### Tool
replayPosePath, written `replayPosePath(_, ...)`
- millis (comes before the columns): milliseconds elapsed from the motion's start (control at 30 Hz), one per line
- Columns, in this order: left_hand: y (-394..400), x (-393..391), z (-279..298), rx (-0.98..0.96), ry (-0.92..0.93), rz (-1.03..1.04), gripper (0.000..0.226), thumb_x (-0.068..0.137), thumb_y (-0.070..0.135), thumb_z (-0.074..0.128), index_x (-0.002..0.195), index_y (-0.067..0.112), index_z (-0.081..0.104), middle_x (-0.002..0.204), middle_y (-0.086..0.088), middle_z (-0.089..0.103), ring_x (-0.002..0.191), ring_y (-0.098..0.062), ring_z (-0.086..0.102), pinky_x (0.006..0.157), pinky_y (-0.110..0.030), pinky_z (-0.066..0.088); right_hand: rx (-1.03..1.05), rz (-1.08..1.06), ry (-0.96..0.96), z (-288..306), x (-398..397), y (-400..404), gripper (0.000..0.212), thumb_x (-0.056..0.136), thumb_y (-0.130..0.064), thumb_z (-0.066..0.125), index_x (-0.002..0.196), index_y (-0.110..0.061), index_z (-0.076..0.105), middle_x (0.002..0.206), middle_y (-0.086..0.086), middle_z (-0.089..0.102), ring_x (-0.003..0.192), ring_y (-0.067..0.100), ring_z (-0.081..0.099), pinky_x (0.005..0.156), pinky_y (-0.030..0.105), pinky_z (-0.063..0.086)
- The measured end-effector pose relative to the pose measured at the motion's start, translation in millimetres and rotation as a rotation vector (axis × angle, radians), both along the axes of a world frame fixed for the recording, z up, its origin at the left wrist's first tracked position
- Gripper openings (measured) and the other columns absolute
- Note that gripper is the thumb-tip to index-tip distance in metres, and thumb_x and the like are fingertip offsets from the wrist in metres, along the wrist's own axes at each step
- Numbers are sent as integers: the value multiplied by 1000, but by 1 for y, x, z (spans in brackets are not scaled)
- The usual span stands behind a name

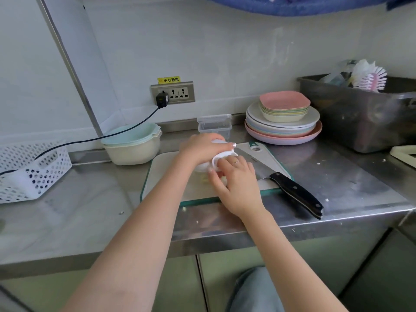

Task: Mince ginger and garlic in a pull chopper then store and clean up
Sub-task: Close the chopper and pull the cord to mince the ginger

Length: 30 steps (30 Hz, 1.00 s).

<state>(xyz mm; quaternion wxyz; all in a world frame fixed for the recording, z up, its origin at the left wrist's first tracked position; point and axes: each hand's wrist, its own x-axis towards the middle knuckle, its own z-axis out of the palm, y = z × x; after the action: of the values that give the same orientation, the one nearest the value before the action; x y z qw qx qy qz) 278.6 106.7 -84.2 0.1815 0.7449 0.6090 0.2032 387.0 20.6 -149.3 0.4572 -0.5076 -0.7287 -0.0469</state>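
Observation:
A small white pull chopper (221,155) stands on the pale cutting board (164,176) with a green edge. My left hand (200,147) covers its lid from above, fingers curled over the top. My right hand (236,176) grips the chopper's near side, fingers wrapped round its body. Most of the chopper is hidden by both hands, and its contents cannot be seen. A clear lidded storage box (215,126) sits just behind, against the wall.
A black-handled cleaver (292,190) lies on the board's right side, handle over the counter edge. Stacked plates (283,124), stacked bowls (132,143), a white basket (31,172) at left and a dark tub with a brush (360,113) at right surround the board. A cable crosses at the back left.

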Motion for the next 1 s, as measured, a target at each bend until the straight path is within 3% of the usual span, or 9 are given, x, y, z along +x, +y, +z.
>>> replayPosePath(200, 2, 0, 0, -5, -90, 20, 65, 61, 79, 61, 111, 38, 65, 120, 10, 64, 108, -15, 58, 100, -36, 44, 199, -168, 50, 1, 34, -40, 48, 91, -31, 38, 49, -21, 19, 43, -7, 18, 43, 15, 19, 51, 28, 19)
replayPosePath(267, 0, 1, 0, 16, -47, 35, 70, 56, 83, 53, 111, 41, 64, 124, 9, 62, 115, -18, 54, 101, -39, 42, 73, -151, 99, -3, 48, -50, 48, 92, -35, 34, 49, -24, 17, 43, -8, 18, 45, 13, 23, 55, 27, 21)
replayPosePath(367, -4, 3, 0, -7, 4, 7, 72, 55, 85, 47, 113, 45, 61, 126, 11, 61, 119, -18, 51, 103, -41, 41, -144, -19, -13, 16, 28, -33, 42, 91, -47, 23, 59, -25, 38, 56, -9, 40, 64, 13, 41, 71, 35, 32)
replayPosePath(467, -8, 3, 3, -7, -18, 23, 68, 57, 83, 49, 110, 43, 62, 122, 13, 62, 116, -17, 53, 102, -40, 42, -171, 42, -159, 27, 7, -27, 48, 88, -58, 17, 82, -27, 53, 77, -11, 55, 80, 9, 45, 81, 32, 27)
replayPosePath(533, -9, 6, 5, -40, -69, -22, 66, 58, 80, 56, 111, 41, 63, 122, 13, 62, 114, -13, 54, 102, -38, 42, -204, 52, -107, 23, 19, -37, 42, 93, -56, 26, 71, -26, 46, 71, -9, 50, 73, 9, 41, 73, 32, 27)
replayPosePath(633, -17, 22, 4, -85, -110, -146, 68, 54, 78, 63, 110, 38, 65, 117, 14, 64, 105, -9, 59, 98, -35, 46, -232, -50, -39, 28, 34, -51, 53, 99, -47, 29, 53, -19, 28, 53, -2, 40, 56, 16, 39, 57, 35, 25)
replayPosePath(833, -22, 29, 5, -49, -96, -103, 77, 42, 86, 55, 103, 40, 66, 108, 16, 66, 101, -11, 61, 96, -38, 47, -194, -164, -100, 27, 26, -49, 59, 97, -48, 35, 49, -18, 25, 49, -1, 36, 53, 22, 41, 45, 30, 21)
replayPosePath(933, -21, 30, 3, -26, -72, -104, 73, 49, 84, 58, 105, 38, 66, 109, 15, 66, 102, -13, 60, 96, -38, 46, -73, -198, -239, 24, 29, -43, 65, 83, -45, 62, 48, -19, 15, 45, -3, 26, 42, 21, 31, 41, 20, 10)
replayPosePath(1000, -20, 31, 2, -11, -44, -121, 63, 59, 78, 62, 107, 38, 66, 113, 13, 65, 104, -14, 58, 97, -38, 46, -18, -216, -263, 20, 26, -43, 62, 73, -45, 66, 48, -18, 16, 44, -5, 24, 39, 20, 25, 42, 14, 6)
